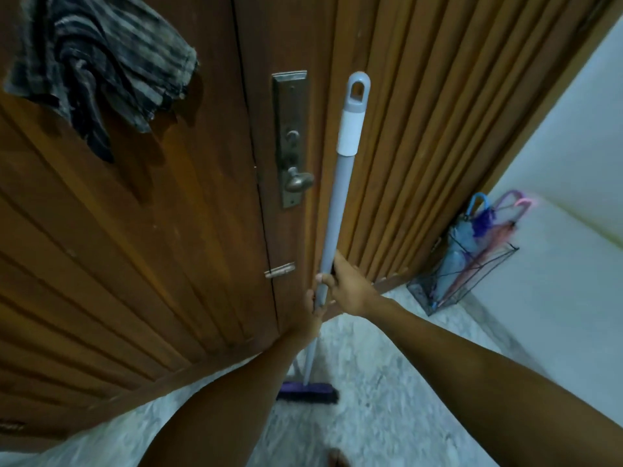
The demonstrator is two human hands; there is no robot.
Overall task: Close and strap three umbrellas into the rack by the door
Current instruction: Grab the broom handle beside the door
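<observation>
Both hands are on the broom handle (332, 214), not on any umbrella. Right hand (347, 286) wraps the grey pole with fingers curled round it; left hand (313, 306) grips the same pole just below, mostly hidden behind it. Pole runs roughly 12-to-6, slightly tilted, purple brush head (308, 390) on the floor at 6.

Wire rack (462, 278) sits at about 3 o'clock from the grip, well apart, on the floor where the wooden door (151, 247) meets the white wall. Right hand is the nearer one.

Three umbrellas already stand in it, folded, long axes leaning up toward 1 o'clock: blue umbrella (463, 244), purple umbrella (485, 220), pink umbrella (499, 237), curved handles up. Too blurred to tell whether the straps are fastened.

Judgement: task looks essentially done; the broom is a side job.
</observation>
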